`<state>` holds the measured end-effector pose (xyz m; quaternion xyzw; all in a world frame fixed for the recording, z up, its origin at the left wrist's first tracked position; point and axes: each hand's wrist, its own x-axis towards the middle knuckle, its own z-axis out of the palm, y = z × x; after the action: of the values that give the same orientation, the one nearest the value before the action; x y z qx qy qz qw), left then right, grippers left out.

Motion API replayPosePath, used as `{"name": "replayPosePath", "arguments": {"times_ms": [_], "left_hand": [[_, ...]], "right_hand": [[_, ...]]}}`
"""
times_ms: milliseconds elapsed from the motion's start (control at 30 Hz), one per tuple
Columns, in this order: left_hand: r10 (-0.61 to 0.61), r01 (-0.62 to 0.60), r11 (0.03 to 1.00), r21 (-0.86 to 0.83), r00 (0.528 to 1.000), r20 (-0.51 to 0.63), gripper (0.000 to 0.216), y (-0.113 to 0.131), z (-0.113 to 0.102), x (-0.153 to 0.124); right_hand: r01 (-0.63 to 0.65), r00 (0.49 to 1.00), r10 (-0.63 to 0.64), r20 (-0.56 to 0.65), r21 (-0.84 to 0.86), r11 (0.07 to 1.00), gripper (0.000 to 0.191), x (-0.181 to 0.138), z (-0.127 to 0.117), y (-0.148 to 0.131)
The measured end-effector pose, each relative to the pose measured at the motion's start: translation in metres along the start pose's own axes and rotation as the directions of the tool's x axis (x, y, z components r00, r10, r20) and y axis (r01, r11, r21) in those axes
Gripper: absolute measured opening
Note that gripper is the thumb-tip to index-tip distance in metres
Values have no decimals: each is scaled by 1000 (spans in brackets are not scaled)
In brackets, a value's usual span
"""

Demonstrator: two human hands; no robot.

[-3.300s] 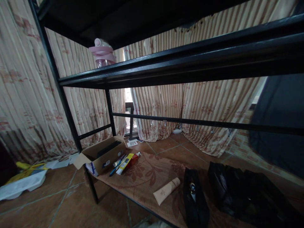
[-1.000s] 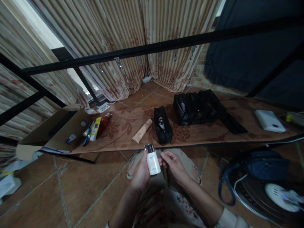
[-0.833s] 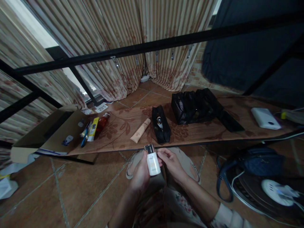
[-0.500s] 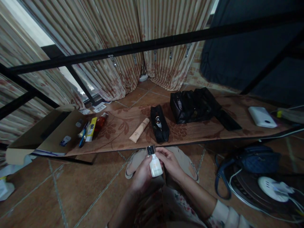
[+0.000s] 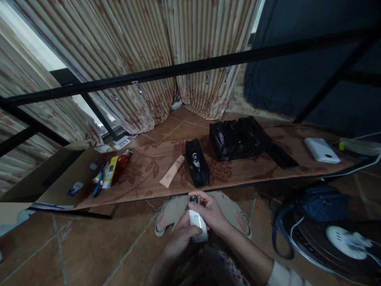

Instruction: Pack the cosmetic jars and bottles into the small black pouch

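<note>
A small white bottle (image 5: 197,226) with a shiny dark cap (image 5: 193,199) is held over my lap, in front of the narrow table. My left hand (image 5: 182,238) is closed round its body, thumb across the front. Fingers of my right hand (image 5: 210,210) wrap the cap at the top. Just beyond, on the table, an open black pouch (image 5: 197,174) holds a small bottle with a shiny top (image 5: 195,159). Left of the pouch lies a peach-coloured squeeze tube (image 5: 172,171).
A larger black bag (image 5: 238,139) and a white power bank (image 5: 321,150) are on the table (image 5: 149,163) to the right. Leftward sit a yellow-and-white tube (image 5: 110,172), a red bottle (image 5: 122,162) and a cardboard box (image 5: 68,174). A black metal bar (image 5: 178,70) crosses above.
My right hand has moved up from beside the bottle's neck onto the cap. My left thumb now lies lower across the bottle's body. The view has tilted slightly upward.
</note>
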<state>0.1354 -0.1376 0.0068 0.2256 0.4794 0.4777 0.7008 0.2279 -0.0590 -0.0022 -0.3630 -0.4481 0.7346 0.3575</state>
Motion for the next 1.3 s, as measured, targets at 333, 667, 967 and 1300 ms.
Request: {"name": "replayPosePath", "arguments": {"times_ms": [333, 667, 967, 1300], "left_hand": [[6, -6, 1000, -10, 999, -44, 35, 5, 7, -4], [-8, 9, 1000, 1, 998, -56, 33, 3, 1, -4], [6, 9, 986, 166, 996, -93, 29, 9, 5, -6], [94, -55, 934, 354, 991, -95, 22, 4, 4, -8]], "right_hand": [[-8, 997, 4, -72, -44, 999, 43, 0, -6, -7], [46, 999, -45, 9, -137, 989, 34, -2, -15, -16], [116, 991, -104, 78, -170, 979, 25, -4, -27, -27], [98, 995, -97, 18, -101, 990, 18, 0, -19, -23]]}}
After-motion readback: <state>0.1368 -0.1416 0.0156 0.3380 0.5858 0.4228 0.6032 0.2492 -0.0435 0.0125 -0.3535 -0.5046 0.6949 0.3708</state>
